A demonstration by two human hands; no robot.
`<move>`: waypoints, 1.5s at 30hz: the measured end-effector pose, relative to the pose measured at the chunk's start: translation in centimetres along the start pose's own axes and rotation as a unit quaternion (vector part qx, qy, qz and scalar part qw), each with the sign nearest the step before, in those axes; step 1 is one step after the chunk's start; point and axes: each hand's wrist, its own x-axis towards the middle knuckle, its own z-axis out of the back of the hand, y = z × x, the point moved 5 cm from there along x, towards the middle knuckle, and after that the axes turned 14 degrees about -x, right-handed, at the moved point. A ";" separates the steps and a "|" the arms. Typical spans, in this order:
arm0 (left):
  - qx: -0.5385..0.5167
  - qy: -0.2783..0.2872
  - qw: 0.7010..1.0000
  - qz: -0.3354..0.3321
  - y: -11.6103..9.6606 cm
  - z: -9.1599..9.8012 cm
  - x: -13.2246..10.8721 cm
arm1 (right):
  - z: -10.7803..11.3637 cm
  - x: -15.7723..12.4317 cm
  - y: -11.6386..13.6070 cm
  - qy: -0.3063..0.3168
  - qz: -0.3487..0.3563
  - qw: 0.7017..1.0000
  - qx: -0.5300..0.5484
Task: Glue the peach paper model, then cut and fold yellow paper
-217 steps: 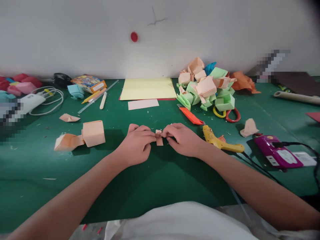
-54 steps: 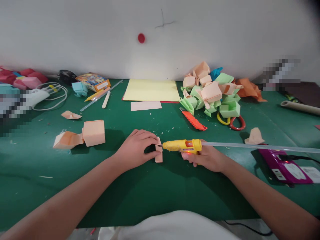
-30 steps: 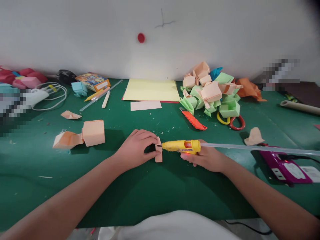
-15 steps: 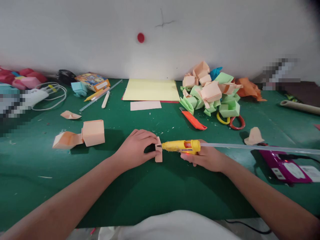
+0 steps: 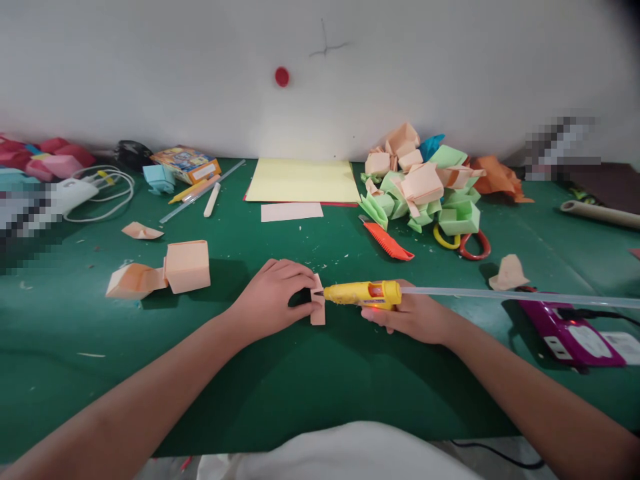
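My left hand (image 5: pixel 273 299) pinches a small folded peach paper piece (image 5: pixel 318 310) and holds it against the green mat (image 5: pixel 310 373). My right hand (image 5: pixel 413 319) grips a yellow hot glue gun (image 5: pixel 363 293), its nozzle touching the top of the paper piece. A long clear glue stick (image 5: pixel 515 294) juts from the gun's back toward the right.
A peach paper box (image 5: pixel 187 265) and a folded peach shape (image 5: pixel 132 280) lie to the left. At the back are yellow paper (image 5: pixel 303 179), a pile of folded green and peach pieces (image 5: pixel 425 183), an orange knife (image 5: pixel 388 241), scissors (image 5: pixel 463 242). A purple power strip (image 5: pixel 570 330) lies to the right.
Seven seconds ago both hands were folding the paper piece and the glue gun lay on the mat. Over the last two seconds nothing has visibly moved.
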 end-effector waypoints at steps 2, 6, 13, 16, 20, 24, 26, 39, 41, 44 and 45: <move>0.001 0.002 1.000 0.001 0.0 0.0 0.0 | 0.0 0.0 0.0 0.000 -0.001 1.000 0.002; 0.000 0.002 1.000 0.001 0.0 -0.1 0.0 | -0.1 0.0 0.0 0.005 0.000 1.000 0.001; -0.001 0.002 1.000 0.002 0.0 0.0 -0.1 | 0.0 0.1 0.0 0.008 0.008 1.000 -0.007; -0.005 0.006 1.000 0.005 0.0 0.1 -0.1 | 0.1 0.0 0.2 0.004 0.012 1.000 -0.013; -0.001 0.001 1.000 0.003 0.0 0.1 -0.1 | 0.1 0.0 0.2 0.002 0.013 1.000 -0.014; 0.002 0.003 1.000 0.003 0.1 0.0 -0.1 | 0.0 0.0 0.1 0.003 0.007 1.000 -0.012; 0.003 0.005 1.000 0.005 0.1 0.0 -0.1 | 0.0 0.0 0.1 0.004 0.007 1.000 -0.011; 0.000 0.006 1.000 0.005 0.0 0.1 0.0 | 0.2 -0.1 0.4 0.009 0.001 1.000 -0.005; -0.002 0.008 1.000 0.006 0.0 0.1 0.0 | 0.1 -0.1 0.3 0.008 0.003 1.000 -0.008; -0.004 0.010 1.000 0.007 0.0 0.1 0.0 | 0.1 -0.1 0.2 0.008 0.002 1.000 -0.011; -0.004 0.009 1.000 0.007 0.0 0.1 0.0 | 0.1 -0.1 0.2 0.009 0.002 1.000 -0.012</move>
